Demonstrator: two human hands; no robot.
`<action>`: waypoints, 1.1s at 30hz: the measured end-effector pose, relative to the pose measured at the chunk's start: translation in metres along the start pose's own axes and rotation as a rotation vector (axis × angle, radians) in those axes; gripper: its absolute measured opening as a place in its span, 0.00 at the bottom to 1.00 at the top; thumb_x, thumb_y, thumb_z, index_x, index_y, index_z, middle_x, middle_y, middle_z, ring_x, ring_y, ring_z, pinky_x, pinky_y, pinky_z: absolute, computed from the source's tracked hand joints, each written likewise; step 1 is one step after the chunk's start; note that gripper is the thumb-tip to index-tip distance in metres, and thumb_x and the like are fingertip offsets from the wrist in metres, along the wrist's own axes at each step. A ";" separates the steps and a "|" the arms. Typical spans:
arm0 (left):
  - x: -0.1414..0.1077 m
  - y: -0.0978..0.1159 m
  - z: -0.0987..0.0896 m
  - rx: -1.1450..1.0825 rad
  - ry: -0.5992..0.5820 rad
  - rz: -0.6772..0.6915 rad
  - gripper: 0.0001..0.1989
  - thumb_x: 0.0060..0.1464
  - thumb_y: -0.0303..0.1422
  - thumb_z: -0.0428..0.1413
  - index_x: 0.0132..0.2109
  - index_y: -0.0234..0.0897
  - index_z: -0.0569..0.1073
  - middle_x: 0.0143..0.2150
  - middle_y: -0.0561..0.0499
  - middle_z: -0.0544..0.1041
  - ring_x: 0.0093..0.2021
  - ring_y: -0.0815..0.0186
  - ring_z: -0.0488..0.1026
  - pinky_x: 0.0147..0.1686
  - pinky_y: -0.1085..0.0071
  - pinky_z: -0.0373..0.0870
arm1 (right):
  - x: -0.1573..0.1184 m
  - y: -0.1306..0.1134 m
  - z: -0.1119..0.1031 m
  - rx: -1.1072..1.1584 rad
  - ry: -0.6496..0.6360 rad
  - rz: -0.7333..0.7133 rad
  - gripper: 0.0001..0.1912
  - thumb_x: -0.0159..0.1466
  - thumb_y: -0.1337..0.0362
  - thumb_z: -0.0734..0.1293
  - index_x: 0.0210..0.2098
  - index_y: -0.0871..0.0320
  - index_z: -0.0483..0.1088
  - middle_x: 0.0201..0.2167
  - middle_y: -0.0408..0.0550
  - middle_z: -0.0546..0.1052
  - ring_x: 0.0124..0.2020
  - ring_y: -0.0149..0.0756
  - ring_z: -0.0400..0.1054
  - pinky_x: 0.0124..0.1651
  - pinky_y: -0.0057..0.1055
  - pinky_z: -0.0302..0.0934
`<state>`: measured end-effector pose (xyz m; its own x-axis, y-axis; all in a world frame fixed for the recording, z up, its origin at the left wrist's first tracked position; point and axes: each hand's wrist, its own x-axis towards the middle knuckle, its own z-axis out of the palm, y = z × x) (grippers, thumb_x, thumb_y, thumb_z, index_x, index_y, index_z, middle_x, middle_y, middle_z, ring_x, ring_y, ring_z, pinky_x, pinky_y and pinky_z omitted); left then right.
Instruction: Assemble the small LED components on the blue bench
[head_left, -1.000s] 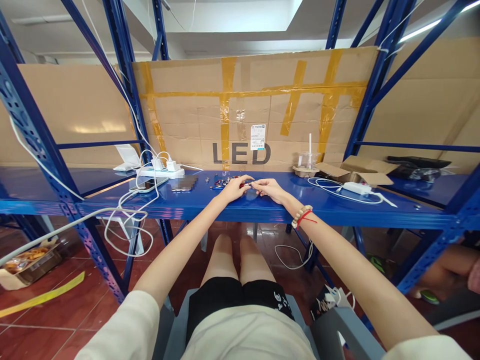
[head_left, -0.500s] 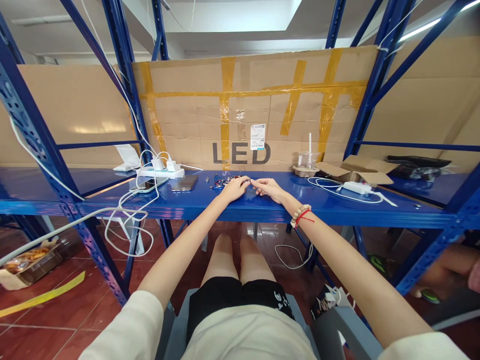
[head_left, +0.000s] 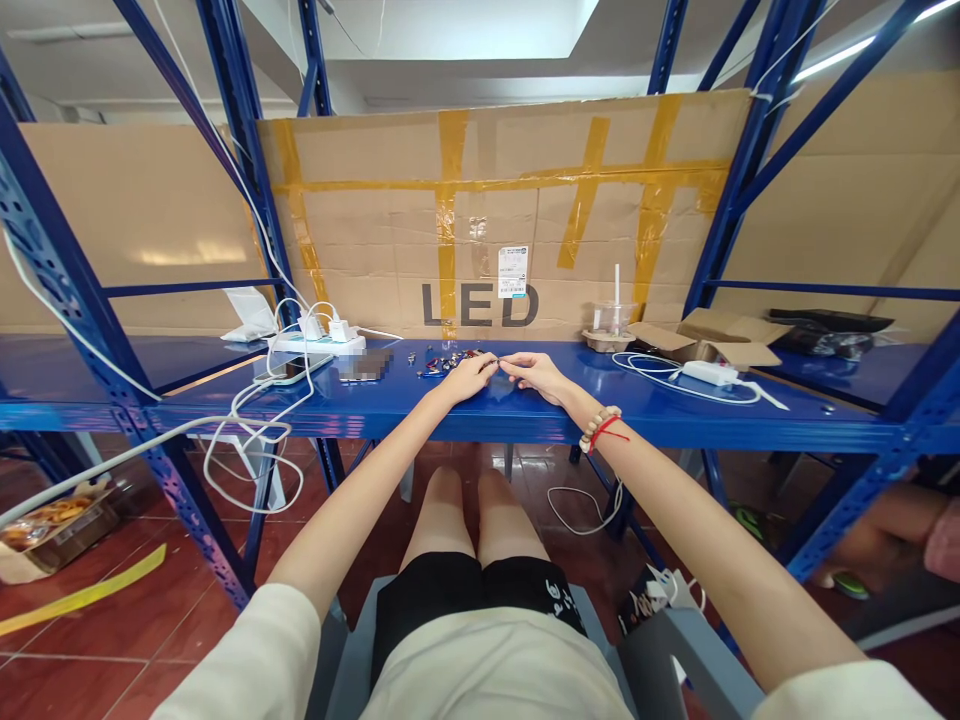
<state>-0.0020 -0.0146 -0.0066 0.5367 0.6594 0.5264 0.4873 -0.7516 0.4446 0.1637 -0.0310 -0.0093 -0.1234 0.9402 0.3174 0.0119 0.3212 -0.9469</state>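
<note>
Left hand, right hand, fingertips close together (whether grasping anything, cannot tell), small parts toward blue surface's back edge

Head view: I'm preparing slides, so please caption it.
Left hand and right hand held close together over a blue shelf, near small parts, with taped cardboard marked LED behind.
</note>
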 end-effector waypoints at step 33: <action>-0.003 -0.004 -0.006 -0.002 -0.019 0.114 0.17 0.51 0.30 0.50 0.47 0.33 0.73 0.29 0.50 0.77 0.28 0.69 0.71 0.34 0.75 0.65 | -0.001 0.003 0.000 -0.216 -0.094 -0.140 0.22 0.40 0.51 0.73 0.24 0.63 0.72 0.18 0.45 0.71 0.19 0.24 0.61 0.19 0.21 0.55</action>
<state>-0.0097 -0.0138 -0.0054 0.6014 0.5698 0.5601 0.4210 -0.8218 0.3841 0.1636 -0.0305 -0.0128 -0.2306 0.8737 0.4283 0.1988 0.4732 -0.8582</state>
